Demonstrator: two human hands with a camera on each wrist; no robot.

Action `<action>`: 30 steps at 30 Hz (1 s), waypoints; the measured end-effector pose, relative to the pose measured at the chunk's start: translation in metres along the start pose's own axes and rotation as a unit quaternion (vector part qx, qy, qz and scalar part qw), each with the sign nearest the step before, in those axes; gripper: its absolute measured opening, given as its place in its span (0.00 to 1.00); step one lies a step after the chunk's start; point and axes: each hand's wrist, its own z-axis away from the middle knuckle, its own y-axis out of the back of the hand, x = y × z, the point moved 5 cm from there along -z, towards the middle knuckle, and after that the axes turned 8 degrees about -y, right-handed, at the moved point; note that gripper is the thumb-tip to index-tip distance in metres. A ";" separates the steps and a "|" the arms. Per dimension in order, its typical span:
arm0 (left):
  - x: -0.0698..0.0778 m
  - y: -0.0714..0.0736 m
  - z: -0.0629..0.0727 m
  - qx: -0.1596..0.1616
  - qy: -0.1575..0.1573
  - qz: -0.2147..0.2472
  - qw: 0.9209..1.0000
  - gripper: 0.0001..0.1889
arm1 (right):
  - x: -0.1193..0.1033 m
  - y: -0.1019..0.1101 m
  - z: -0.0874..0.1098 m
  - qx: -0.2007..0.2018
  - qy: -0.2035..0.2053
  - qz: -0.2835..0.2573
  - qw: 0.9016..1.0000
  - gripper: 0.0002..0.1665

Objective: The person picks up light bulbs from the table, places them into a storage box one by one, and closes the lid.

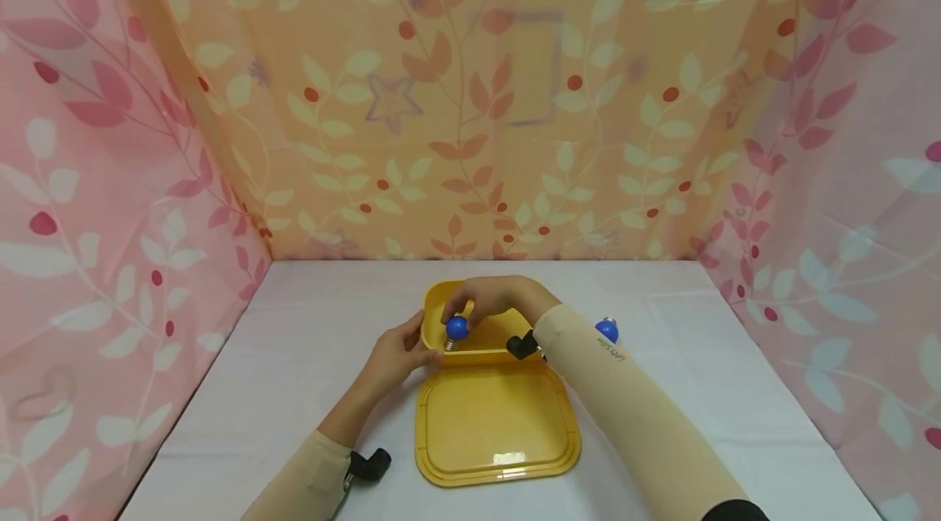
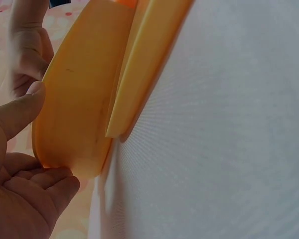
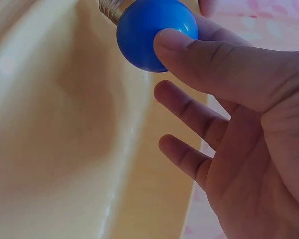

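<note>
A blue light bulb (image 1: 457, 328) with a silver screw base is pinched between the thumb and fingers of my right hand (image 1: 500, 298). That hand reaches inside a yellow plastic box (image 1: 481, 358), with the bulb over its left part. In the right wrist view, the blue glass (image 3: 144, 37) sits under the thumb tip while two fingers stretch free. My left hand (image 1: 393, 354) grips the box's left end, thumb near the front rim and fingers round the corner, as the left wrist view shows on the box wall (image 2: 79, 89).
In front of the box lies a yellow lid (image 1: 496, 423), flat on the white table (image 1: 338, 292). A second blue bulb (image 1: 607, 330) rests right of the box, partly behind my right forearm. Patterned curtains (image 1: 470, 137) enclose the back and sides.
</note>
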 end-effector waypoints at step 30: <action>0.002 0.000 0.000 -0.002 0.001 -0.004 1.000 0.52 | -0.016 0.007 0.046 0.166 0.044 0.120 0.978 0.24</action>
